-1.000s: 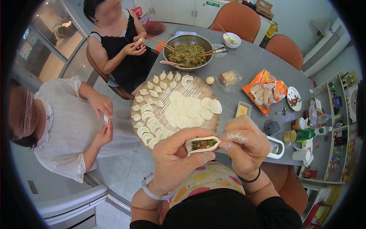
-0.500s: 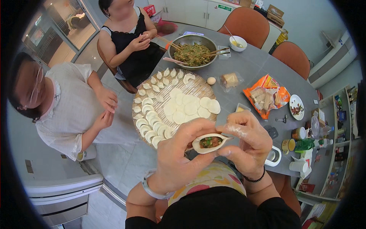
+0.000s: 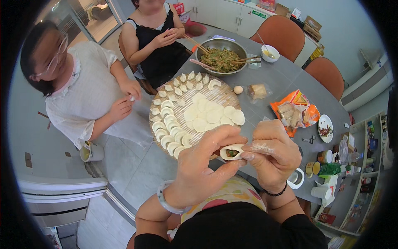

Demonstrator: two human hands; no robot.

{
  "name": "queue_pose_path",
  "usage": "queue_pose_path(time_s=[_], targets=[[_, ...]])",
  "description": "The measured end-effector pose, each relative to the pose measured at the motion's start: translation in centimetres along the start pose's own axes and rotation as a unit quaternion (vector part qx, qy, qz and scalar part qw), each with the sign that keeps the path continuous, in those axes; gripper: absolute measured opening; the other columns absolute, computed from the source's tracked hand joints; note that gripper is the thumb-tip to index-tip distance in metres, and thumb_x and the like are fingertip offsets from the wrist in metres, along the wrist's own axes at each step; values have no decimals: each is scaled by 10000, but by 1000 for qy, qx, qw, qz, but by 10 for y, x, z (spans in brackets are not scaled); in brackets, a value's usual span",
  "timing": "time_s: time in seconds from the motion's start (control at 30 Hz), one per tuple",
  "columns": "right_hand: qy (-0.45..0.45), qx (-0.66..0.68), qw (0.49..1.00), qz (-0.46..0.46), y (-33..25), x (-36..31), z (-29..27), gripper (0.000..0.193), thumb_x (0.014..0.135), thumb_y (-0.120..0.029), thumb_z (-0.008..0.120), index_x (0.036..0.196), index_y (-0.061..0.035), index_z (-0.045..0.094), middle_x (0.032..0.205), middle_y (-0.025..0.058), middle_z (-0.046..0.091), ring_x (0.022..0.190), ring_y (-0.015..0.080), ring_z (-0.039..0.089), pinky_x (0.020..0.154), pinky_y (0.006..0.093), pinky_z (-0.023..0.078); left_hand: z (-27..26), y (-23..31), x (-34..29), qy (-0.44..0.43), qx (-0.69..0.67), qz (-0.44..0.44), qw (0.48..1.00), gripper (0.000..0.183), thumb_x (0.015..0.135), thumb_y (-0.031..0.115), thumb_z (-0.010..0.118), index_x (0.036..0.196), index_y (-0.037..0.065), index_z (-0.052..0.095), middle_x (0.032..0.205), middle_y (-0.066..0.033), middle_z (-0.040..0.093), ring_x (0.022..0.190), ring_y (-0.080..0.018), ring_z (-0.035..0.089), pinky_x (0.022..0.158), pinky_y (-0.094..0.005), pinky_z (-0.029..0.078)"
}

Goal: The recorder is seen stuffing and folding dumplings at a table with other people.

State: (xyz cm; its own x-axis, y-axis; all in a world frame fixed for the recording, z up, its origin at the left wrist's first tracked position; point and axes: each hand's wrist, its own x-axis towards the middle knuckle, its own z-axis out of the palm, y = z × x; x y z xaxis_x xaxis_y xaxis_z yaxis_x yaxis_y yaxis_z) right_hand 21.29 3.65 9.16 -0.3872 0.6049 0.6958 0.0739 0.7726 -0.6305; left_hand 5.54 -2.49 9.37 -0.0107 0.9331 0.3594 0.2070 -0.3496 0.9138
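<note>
Between my two hands is a half-folded dumpling (image 3: 231, 152), its green and brown filling showing through the gap on the left. My left hand (image 3: 205, 159) curves round its left side, thumb below and fingers above. With thumb and index finger, my right hand (image 3: 271, 153) pinches the dough together at the right end. Beyond my hands lies a round woven tray (image 3: 185, 108). Flat dough wrappers (image 3: 207, 116) overlap on its right part, and rows of folded dumplings (image 3: 168, 120) line its left and far edges.
A metal bowl of filling (image 3: 222, 58) with chopsticks stands behind the tray. An egg (image 3: 238, 89), an orange package (image 3: 294, 110) and a small plate (image 3: 325, 128) sit to the right. Two people (image 3: 95, 91) work at the left, one standing, one seated.
The dumpling's opening has shrunk, with its right end now pinched together by my right hand. My view has shifted slightly. The standing person's hands have drawn together.
</note>
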Motion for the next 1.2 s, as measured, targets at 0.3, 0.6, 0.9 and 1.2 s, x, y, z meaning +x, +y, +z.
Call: queue_pose_path(time_s=[0.3, 0.6, 0.9, 1.2], targets=[[-39, -1, 999, 8, -10, 6, 15, 187, 650, -44, 726, 819, -34, 648, 787, 81, 583, 700, 220, 546, 619, 299, 437, -11, 6, -9, 30, 46, -10, 998, 551, 704, -9, 714, 1189, -19, 454, 1010, -141, 652, 908, -133, 604, 804, -256, 476], [-28, -8, 998, 50, -16, 11, 33, 167, 650, -4, 705, 801, -26, 637, 787, 91, 585, 690, 231, 541, 616, 305, 441, -22, -3, -11, 47, 48, -25, 997, 534, 699, -6, 686, 1186, -3, 467, 981, -109, 666, 855, -111, 620, 694, -227, 486], [-28, 5, 997, 67, -9, 12, 49, 199, 656, -21, 712, 842, -6, 644, 797, 99, 580, 710, 218, 534, 610, 293, 429, -34, -26, -6, 14, -25, -91, 995, 248, 688, 4, 661, 937, -4, 657, 898, -80, 638, 722, -121, 574, 607, -218, 449], [-37, -38, 998, 20, -1, 18, 63, 204, 641, -3, 717, 832, -25, 649, 788, 84, 587, 700, 221, 536, 602, 287, 429, -36, -39, -4, 55, 57, 28, 996, 270, 698, -39, 622, 967, -21, 626, 890, -125, 609, 675, -210, 594, 583, -275, 469]])
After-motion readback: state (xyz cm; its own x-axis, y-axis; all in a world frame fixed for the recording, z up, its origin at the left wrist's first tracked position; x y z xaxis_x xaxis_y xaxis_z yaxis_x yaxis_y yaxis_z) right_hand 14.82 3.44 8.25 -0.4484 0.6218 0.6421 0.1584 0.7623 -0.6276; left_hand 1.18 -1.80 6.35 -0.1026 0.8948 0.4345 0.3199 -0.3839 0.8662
